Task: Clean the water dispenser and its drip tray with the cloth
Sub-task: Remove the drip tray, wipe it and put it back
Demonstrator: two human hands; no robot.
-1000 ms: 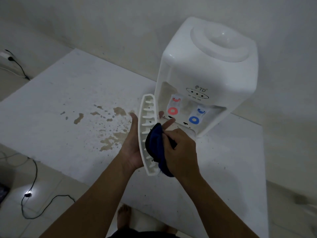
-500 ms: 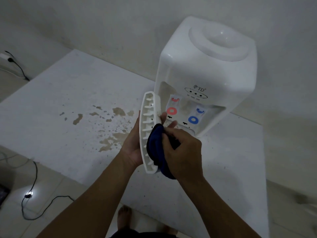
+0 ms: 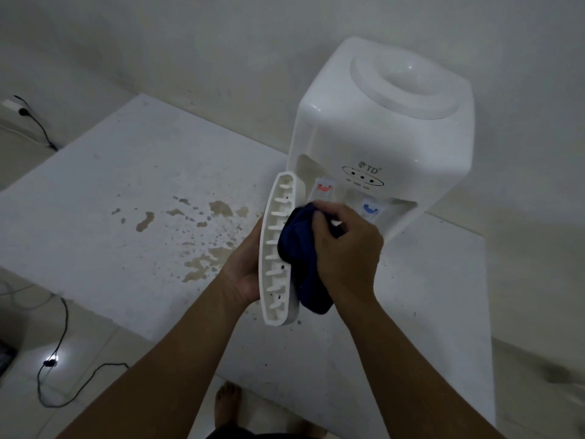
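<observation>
Both hands work upright drip tray (image 3: 278,248): left hand (image 3: 245,267) grips it, right hand (image 3: 348,251) fingers clutch cloth (image 3: 300,245).

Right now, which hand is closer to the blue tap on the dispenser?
Right. The right hand, holding the cloth, sits just below-left of the blue tap; the left hand grips the drip tray farther left.

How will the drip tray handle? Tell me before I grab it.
The drip tray is probably stiff: held on edge by the left hand, it keeps its shape while the cloth presses on it. Likely light, since one hand holds it up. Its thin slats look breakable, so grip the rim.
</observation>
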